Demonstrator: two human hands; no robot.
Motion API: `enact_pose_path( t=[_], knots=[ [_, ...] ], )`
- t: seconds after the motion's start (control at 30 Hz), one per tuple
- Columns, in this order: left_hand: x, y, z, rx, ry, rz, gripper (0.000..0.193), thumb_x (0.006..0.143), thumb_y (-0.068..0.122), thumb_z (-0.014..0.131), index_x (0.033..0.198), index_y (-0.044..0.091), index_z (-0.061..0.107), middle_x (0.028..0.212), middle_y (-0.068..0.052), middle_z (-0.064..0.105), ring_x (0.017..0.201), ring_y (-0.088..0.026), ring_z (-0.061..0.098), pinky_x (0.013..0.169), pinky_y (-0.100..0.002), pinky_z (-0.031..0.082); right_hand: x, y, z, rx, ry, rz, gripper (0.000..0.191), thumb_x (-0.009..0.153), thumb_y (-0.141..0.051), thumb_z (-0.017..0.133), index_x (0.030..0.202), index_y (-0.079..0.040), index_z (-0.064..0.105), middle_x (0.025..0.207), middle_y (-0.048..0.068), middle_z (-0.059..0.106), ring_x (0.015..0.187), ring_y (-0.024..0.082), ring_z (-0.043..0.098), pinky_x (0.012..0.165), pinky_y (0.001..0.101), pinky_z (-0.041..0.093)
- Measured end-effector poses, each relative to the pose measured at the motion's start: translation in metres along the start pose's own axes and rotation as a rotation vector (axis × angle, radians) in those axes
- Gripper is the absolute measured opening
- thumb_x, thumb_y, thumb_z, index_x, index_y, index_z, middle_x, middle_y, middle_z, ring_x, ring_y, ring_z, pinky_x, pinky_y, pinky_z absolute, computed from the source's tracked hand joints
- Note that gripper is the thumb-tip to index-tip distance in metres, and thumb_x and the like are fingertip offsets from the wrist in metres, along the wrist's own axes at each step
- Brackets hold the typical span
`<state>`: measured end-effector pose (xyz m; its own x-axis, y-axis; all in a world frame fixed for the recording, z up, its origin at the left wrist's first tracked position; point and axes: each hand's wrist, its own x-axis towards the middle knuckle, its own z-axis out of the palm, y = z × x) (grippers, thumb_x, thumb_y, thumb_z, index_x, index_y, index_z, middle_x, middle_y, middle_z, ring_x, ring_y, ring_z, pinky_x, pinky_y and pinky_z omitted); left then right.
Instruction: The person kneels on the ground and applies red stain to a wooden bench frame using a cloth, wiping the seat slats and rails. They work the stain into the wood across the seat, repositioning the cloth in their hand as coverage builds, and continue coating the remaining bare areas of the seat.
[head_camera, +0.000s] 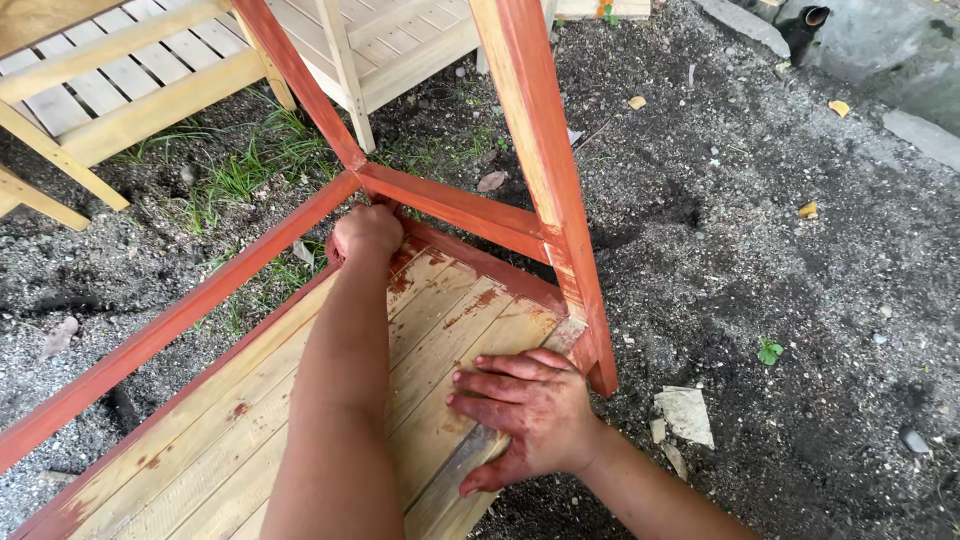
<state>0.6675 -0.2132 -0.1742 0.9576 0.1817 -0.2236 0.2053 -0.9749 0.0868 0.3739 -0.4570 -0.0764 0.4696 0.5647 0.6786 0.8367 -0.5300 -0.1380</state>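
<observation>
A wooden chair lies overturned on the ground, its slatted panel (250, 430) bare pale wood with red-brown smears. Its legs and rails (450, 205) are stained red-brown. My left hand (367, 232) reaches to the far corner where the rails meet, fingers closed; what it holds is hidden. My right hand (530, 410), smeared with the red-brown stain, rests flat with fingers spread on the near edge of the slats, beside the thick stained leg (545, 170).
Unstained pale wooden furniture (120, 80) stands at the top left. Dark gravelly soil (760, 250) surrounds the chair, with grass tufts (250, 170), small stones, leaves and a flat pale stone (686, 414) near my right hand.
</observation>
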Motion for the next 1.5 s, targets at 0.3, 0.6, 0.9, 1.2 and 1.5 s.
enact_pose_path(
  t=[0.3, 0.6, 0.9, 1.2, 1.5],
  knots=[
    [-0.041, -0.010, -0.040, -0.037, -0.440, -0.120, 0.035, 0.094, 0.027, 0.053, 0.111, 0.018, 0.082, 0.106, -0.003, 0.085, 0.086, -0.018, 0.079, 0.069, -0.042, 0.057, -0.004, -0.004, -0.016, 0.013, -0.008, 0.024, 0.067, 0.069, -0.076, 0.078, 0.110, -0.022, 0.079, 0.119, -0.006, 0.076, 0.113, 0.015, 0.070, 0.092, 0.0330, 0.052],
    [-0.204, -0.073, -0.053, -0.113, -0.133, 0.090, 0.039, 0.094, 0.034, 0.044, 0.119, 0.030, 0.074, 0.111, -0.003, 0.078, 0.085, -0.027, 0.078, 0.087, -0.043, 0.060, -0.003, -0.019, -0.035, -0.008, -0.007, 0.018, 0.065, 0.071, -0.076, 0.073, 0.106, -0.022, 0.079, 0.115, -0.005, 0.076, 0.110, 0.017, 0.069, 0.091, 0.0365, 0.052],
    [-0.377, -0.215, -0.048, 0.038, 0.094, -0.156, 0.046, 0.095, 0.054, 0.044, 0.133, 0.039, 0.066, 0.144, -0.005, 0.059, 0.129, -0.033, 0.057, 0.108, -0.051, 0.043, 0.000, -0.033, -0.051, 0.011, -0.052, 0.027, 0.063, 0.072, -0.074, 0.070, 0.105, -0.022, 0.079, 0.114, -0.004, 0.076, 0.109, 0.017, 0.069, 0.091, 0.0387, 0.050],
    [-0.401, -0.164, -0.069, 0.030, 0.098, -0.316, 0.056, 0.088, 0.062, 0.056, 0.119, 0.020, 0.076, 0.124, -0.014, 0.070, 0.115, -0.033, 0.066, 0.098, -0.046, 0.052, -0.011, -0.039, -0.088, 0.181, -0.098, 0.023, 0.041, 0.083, -0.051, 0.075, 0.103, -0.016, 0.078, 0.114, 0.001, 0.076, 0.111, 0.022, 0.067, 0.095, 0.0415, 0.046],
    [-0.422, 0.097, -0.109, -1.326, 0.148, 0.163, 0.038, 0.101, 0.037, 0.049, 0.117, 0.010, 0.071, 0.075, -0.008, 0.078, 0.046, -0.017, 0.061, 0.044, -0.038, 0.047, -0.063, 0.001, -0.161, 0.483, 0.450, 0.590, 0.012, 0.105, -0.010, 0.064, 0.104, -0.001, 0.072, 0.096, 0.006, 0.076, 0.090, 0.012, 0.071, 0.083, 0.0273, 0.056]
  ],
)
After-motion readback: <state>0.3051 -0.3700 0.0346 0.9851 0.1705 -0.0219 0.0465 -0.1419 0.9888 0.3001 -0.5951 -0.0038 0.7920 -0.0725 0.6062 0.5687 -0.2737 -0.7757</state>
